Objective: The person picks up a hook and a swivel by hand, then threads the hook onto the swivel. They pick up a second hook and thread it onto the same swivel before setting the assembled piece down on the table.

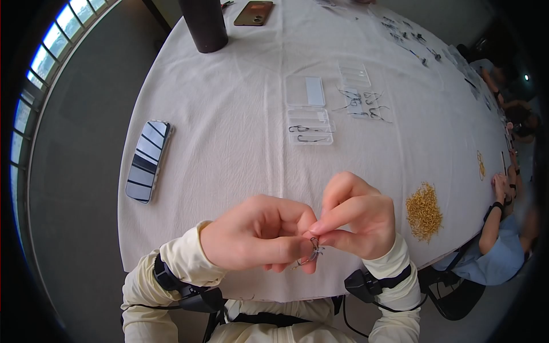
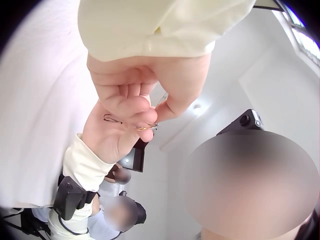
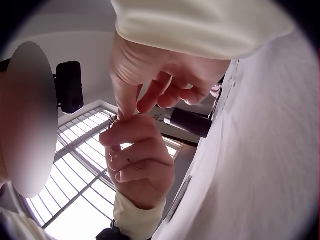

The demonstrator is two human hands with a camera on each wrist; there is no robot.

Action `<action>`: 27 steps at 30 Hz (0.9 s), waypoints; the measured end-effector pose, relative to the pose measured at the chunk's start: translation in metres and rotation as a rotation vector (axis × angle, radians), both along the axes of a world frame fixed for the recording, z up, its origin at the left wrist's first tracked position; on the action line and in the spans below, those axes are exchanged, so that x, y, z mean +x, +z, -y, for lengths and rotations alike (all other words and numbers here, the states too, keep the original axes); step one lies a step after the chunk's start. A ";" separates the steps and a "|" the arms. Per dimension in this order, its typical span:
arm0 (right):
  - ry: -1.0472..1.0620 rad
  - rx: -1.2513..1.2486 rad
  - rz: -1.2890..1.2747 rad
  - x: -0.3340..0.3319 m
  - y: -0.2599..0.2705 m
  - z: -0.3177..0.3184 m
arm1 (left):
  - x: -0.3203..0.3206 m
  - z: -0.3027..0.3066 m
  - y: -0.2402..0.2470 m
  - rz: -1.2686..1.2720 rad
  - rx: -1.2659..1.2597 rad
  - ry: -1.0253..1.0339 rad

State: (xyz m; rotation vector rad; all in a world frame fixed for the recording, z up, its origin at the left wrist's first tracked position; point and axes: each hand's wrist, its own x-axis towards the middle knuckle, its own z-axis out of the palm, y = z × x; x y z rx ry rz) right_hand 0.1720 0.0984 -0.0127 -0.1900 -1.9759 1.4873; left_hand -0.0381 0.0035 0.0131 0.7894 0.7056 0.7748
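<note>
My left hand (image 1: 257, 231) pinches a small dark fishing hook (image 1: 314, 249) between thumb and fingers, near the table's front edge. Thumb and forefinger of my right hand (image 1: 364, 220) meet at the upper end of the same hook, their tips right against the left fingertips. In the left wrist view a thin gold-coloured piece (image 2: 142, 129) shows at the fingers, and a dark wire loop (image 2: 112, 119) stands out against the palm behind. The fingers hide much of the hook. In the right wrist view the two hands' fingertips meet.
Ahead lies an open clear box (image 1: 311, 139) with large hooks; beside it, several wired hooks (image 1: 366, 104) lie by another clear box (image 1: 354, 74). A pile of small gold-coloured pieces (image 1: 424, 212) is to the right. Phones (image 1: 148, 162) and a dark tumbler (image 1: 204, 26) stand left. People sit at right.
</note>
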 end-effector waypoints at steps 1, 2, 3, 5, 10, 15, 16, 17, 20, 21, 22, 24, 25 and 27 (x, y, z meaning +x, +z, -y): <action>-0.001 0.000 0.000 0.000 0.000 0.000 | 0.000 0.000 0.000 0.015 -0.021 -0.020; 0.030 -0.060 -0.008 0.000 -0.001 0.001 | 0.000 0.000 0.000 0.030 -0.042 -0.040; 0.060 -0.120 -0.016 0.000 -0.001 0.002 | 0.000 0.000 0.000 0.030 -0.042 -0.040; 0.083 -0.162 -0.029 -0.001 -0.003 0.003 | 0.000 -0.001 -0.001 0.034 -0.078 -0.075; 0.146 -0.265 -0.068 -0.003 -0.004 0.005 | 0.001 -0.001 -0.003 0.095 -0.080 -0.106; 0.209 -0.295 -0.080 -0.002 -0.005 0.005 | 0.002 0.000 -0.004 0.094 -0.088 -0.143; 0.210 -0.295 -0.080 -0.002 -0.005 0.005 | 0.003 0.001 -0.004 0.094 -0.088 -0.152; 0.213 -0.279 -0.074 -0.002 -0.005 0.005 | 0.003 0.001 -0.004 0.093 -0.088 -0.161; 0.196 -0.278 -0.054 -0.001 -0.003 0.007 | 0.004 0.000 -0.003 0.088 -0.100 -0.143; 0.176 -0.293 -0.040 -0.001 -0.002 0.008 | 0.003 0.000 -0.003 0.087 -0.099 -0.142; 0.177 -0.292 -0.041 0.000 0.000 0.007 | 0.002 0.001 -0.003 0.068 -0.077 -0.117; 0.129 -0.230 -0.015 0.002 0.002 0.006 | 0.002 0.001 -0.001 0.049 -0.054 -0.092; 0.129 -0.230 -0.015 0.003 0.004 0.005 | 0.003 0.002 0.003 0.021 -0.051 -0.038; 0.051 -0.214 0.023 0.006 0.006 0.003 | 0.006 0.003 0.009 -0.008 -0.048 0.018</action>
